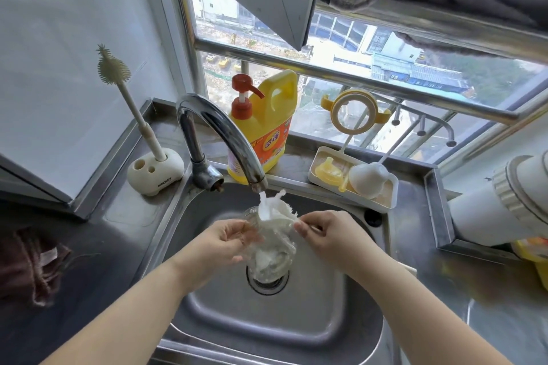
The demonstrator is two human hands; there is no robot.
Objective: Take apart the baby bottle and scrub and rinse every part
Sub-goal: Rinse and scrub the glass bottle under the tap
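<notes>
While water runs from the curved chrome tap point(221, 133), both hands work over the stainless steel sink point(350, 332); the left hand point(226, 241) curls its fingers round the clear plastic baby bottle body point(274, 258), which lies tilted above the round drain point(267, 283) with its mouth up towards the spout; the stream strikes that mouth and splashes white. The right hand point(321, 234) pinches something small at the bottle's far side, though what it pinches I cannot make out. Behind the sink, on the steel ledge, a white rectangular tray point(382, 204) holds a yellow teat piece point(327, 172) and a white sponge-headed brush point(369, 182); a yellow handled collar ring point(354, 111) stands above it; a yellow detergent jug with a red pump point(261, 133) stands beside the tap; a cream silicone bottle brush point(114, 67) stands upright in its rounded holder point(155, 172) at the left.
</notes>
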